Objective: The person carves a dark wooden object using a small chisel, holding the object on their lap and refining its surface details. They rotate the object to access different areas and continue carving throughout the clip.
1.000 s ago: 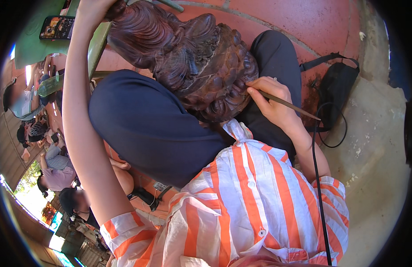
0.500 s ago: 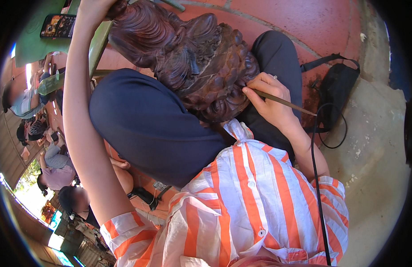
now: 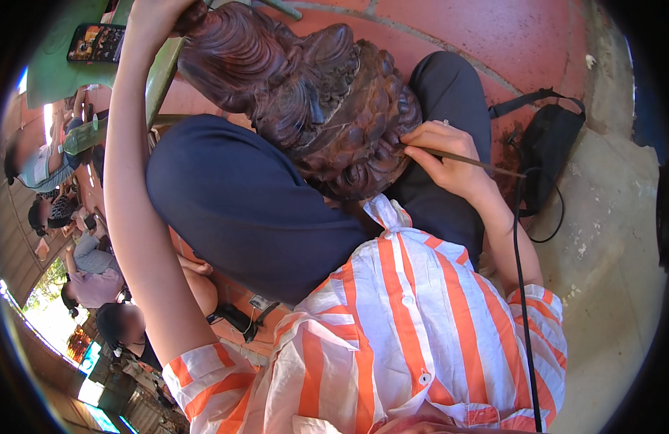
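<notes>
A dark reddish-brown carved wooden statue (image 3: 334,108) lies tilted across my lap, its surface cut into folds and rounded petal shapes. At the upper edge, my left hand (image 3: 157,16) grips the statue's narrow top end; most of its fingers are cut off by the picture's edge. My right hand (image 3: 450,158) is closed in a pinch on a thin brown stick-like tool (image 3: 486,166). The tool's working tip is hidden by my fingers, right against the petal carving at the statue's broad lower end. Its other end tapers and points out to the right.
A phone (image 3: 96,43) lies on a green table (image 3: 49,79) at the upper left. To the right, a black bag (image 3: 555,148) with a strap sits on the tiled floor (image 3: 522,36). A black cable (image 3: 524,304) runs down past my right arm. Several people sit at the far left.
My right hand has shifted slightly right and down along the statue's lower end, and the tool lies flatter. My left hand and the statue have barely moved.
</notes>
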The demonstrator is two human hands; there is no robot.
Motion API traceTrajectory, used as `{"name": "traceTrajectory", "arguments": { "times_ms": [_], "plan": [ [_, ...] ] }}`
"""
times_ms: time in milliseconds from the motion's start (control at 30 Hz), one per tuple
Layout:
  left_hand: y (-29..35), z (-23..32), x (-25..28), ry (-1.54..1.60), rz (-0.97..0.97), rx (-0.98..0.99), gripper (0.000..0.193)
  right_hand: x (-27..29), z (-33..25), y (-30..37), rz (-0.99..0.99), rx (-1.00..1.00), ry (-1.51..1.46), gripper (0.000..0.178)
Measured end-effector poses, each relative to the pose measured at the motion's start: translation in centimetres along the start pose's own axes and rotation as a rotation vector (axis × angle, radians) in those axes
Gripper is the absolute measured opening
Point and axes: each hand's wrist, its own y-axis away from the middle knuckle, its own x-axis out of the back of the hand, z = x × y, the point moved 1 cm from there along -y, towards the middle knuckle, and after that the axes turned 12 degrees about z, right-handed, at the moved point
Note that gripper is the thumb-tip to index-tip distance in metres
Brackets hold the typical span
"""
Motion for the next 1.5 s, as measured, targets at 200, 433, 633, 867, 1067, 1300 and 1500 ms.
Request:
{"name": "traceTrajectory", "arguments": {
  "times_ms": [200,433,633,867,1067,1300,1500],
  "plan": [
    [0.1,0.2,0.1,0.005,0.004,0.023,0.044,0.3,0.8,-0.6,-0.060,0.025,-0.064,0.011],
    [0.5,0.0,0.8,-0.010,0.001,0.042,0.040,0.4,0.3,-1.1,-0.121,0.065,-0.058,0.012],
    [0.2,-0.1,0.5,-0.023,-0.033,0.034,0.035,0.4,1.9,-1.6,-0.151,0.096,-0.197,0.012],
    [0.3,-1.2,0.8,0.035,-0.041,0.075,0.032,0.4,1.8,-3.0,-0.286,0.132,-0.239,0.012],
    [0.0,-1.6,0.8,0.046,-0.056,0.068,0.033,0.6,2.5,-4.0,-0.365,0.047,-0.377,0.013],
    [0.1,-1.5,1.0,0.003,-0.032,0.058,0.036,0.7,2.4,-4.4,-0.395,0.062,-0.368,0.015],
    [0.4,-0.5,1.3,-0.022,-0.025,0.068,0.037,0.5,2.5,-4.5,-0.441,0.037,-0.358,0.016]
  ]
}}
